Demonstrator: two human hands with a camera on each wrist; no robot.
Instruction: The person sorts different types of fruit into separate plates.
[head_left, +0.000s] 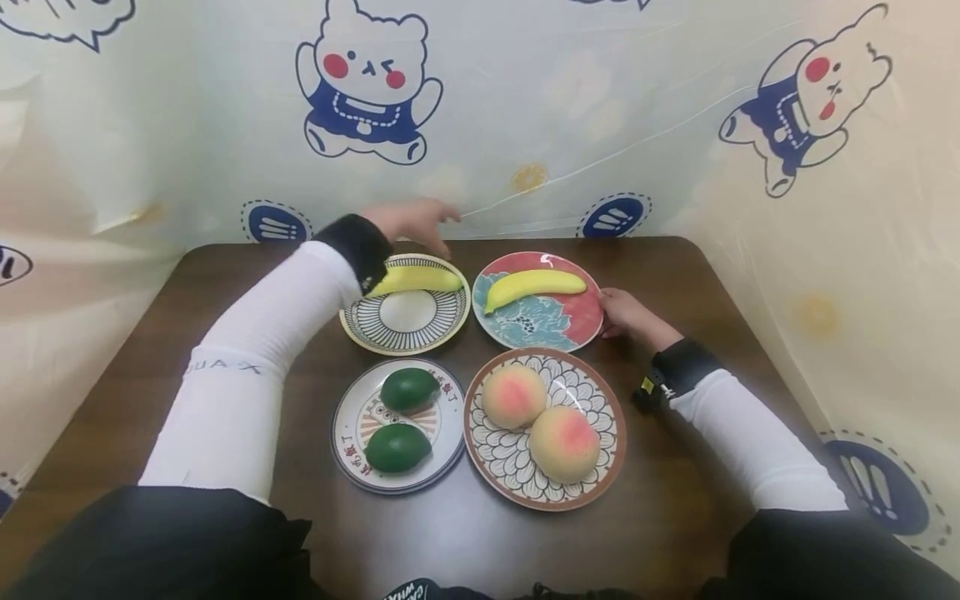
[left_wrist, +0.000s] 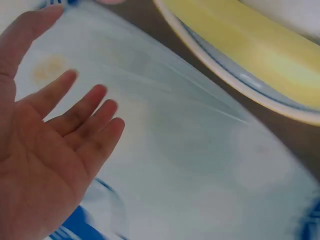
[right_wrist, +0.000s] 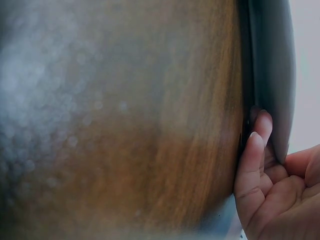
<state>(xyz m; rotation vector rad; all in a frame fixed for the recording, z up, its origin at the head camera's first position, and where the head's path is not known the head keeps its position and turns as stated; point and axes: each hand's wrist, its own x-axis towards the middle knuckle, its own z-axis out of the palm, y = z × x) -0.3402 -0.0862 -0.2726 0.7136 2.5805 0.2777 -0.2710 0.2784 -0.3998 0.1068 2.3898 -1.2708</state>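
My left hand (head_left: 416,223) hovers just past the far rim of a black-and-white striped plate (head_left: 408,329); in the left wrist view its fingers are spread with nothing in them. A yellow banana (head_left: 420,279) lies on that plate, partly behind my wrist. With my right hand (head_left: 628,315) I pinch the right rim of a red and blue floral plate (head_left: 525,329). The right wrist view has the fingers (right_wrist: 252,155) under this plate's edge and the thumb on the other side. Another banana (head_left: 534,287) rests on the floral plate.
Nearer me, a white plate (head_left: 348,425), stacked on another, bears two green lemon-shaped fruits (head_left: 397,447). Beside it a brown-rimmed petal-pattern plate (head_left: 502,467) carries two peaches (head_left: 564,444). The plates stand close together on a dark wooden table (head_left: 675,500). A printed curtain (head_left: 510,100) hangs behind.
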